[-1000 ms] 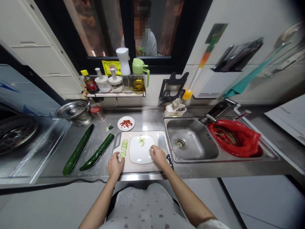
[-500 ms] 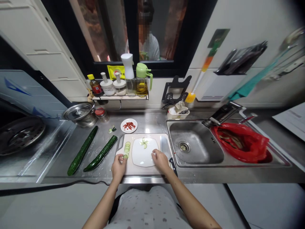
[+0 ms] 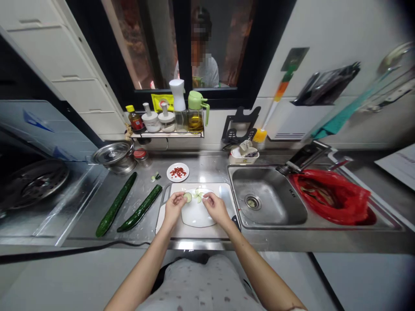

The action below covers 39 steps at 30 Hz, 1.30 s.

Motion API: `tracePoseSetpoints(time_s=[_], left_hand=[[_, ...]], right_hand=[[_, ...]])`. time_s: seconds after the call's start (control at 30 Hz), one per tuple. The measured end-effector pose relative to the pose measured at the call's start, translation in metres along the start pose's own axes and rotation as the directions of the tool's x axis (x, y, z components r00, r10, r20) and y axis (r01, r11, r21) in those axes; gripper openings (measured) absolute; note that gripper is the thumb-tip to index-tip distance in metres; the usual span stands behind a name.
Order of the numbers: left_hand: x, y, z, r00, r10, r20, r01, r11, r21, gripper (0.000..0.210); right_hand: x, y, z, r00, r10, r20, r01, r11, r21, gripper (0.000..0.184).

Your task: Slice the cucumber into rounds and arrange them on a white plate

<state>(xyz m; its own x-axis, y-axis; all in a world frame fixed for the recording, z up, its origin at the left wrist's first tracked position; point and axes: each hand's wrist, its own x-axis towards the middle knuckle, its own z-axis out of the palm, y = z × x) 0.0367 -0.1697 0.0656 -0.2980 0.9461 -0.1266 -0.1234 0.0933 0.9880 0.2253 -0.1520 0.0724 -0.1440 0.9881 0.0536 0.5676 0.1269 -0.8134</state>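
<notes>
Between the thumb and fingers of my left hand is a round, pale cucumber slice, held above the upper left of a white square plate. My right hand is closed at the fingertips beside the thin cucumber pieces, which fan out like petals near the plate's far edge. Whether those fingertips grip a piece is too small to tell. Under the plate lies a cutting board. A knife shows only its black handle clearly, right of my right hand. My left hand covers the board's left strip.
Left of the board lie a whole cucumber and a cut cucumber. Behind it are a small dish of chopped red bits and some cucumber ends. The sink with a red plastic bag is on the right.
My left hand has lifted a slice from the row on the board and brought it over the plate. My right hand has moved from the plate's right edge up to the petal-like pieces.
</notes>
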Motion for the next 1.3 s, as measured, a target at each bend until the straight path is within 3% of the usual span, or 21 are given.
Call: tracePoseSetpoints(time_s=[0.17,0.33,0.5,0.63,0.77,0.87,0.93,1.13,1.3], left_hand=[[0.003,0.014,0.012,0.994,0.031,0.107,-0.03,0.999,-0.015,0.04],[0.003,0.022,0.016,0.963,0.089,0.254,-0.115,0.989,0.09,0.039],[0.0,0.021,0.017,0.978,0.08,0.191,-0.098,0.991,0.088,0.048],[-0.006,0.017,0.019,0.988,-0.119,0.1,0.114,0.992,0.055,0.054],[-0.011,0.021,0.022,0.885,-0.404,0.232,0.428,0.901,-0.065,0.058],[-0.009,0.029,0.025,0.834,-0.48,0.271,0.532,0.83,-0.168,0.058],[-0.007,0.033,0.027,0.839,-0.479,0.258,0.532,0.822,-0.205,0.06],[-0.003,0.033,0.033,0.909,-0.378,0.177,0.409,0.891,-0.196,0.065],[-0.001,0.026,0.036,0.932,-0.314,0.181,0.344,0.925,-0.164,0.067]], right_hand=[[0.016,-0.02,-0.002,0.995,-0.096,0.031,0.084,0.959,0.271,0.026],[0.024,-0.028,-0.001,0.981,-0.163,0.106,0.112,0.92,0.376,0.018],[0.024,-0.023,0.002,0.985,-0.136,0.11,0.083,0.914,0.397,0.016],[0.025,-0.02,0.002,0.993,-0.113,0.044,0.086,0.91,0.406,0.017],[0.025,-0.02,0.001,0.991,-0.135,0.025,0.114,0.909,0.401,0.018],[0.022,-0.021,0.001,0.989,-0.144,0.033,0.12,0.913,0.389,0.018],[0.02,-0.021,0.0,0.989,-0.146,0.04,0.12,0.916,0.383,0.018],[0.014,-0.014,0.0,0.994,-0.099,0.042,0.077,0.927,0.367,0.018],[0.012,-0.003,0.001,0.998,-0.045,0.052,0.022,0.926,0.376,0.018]])
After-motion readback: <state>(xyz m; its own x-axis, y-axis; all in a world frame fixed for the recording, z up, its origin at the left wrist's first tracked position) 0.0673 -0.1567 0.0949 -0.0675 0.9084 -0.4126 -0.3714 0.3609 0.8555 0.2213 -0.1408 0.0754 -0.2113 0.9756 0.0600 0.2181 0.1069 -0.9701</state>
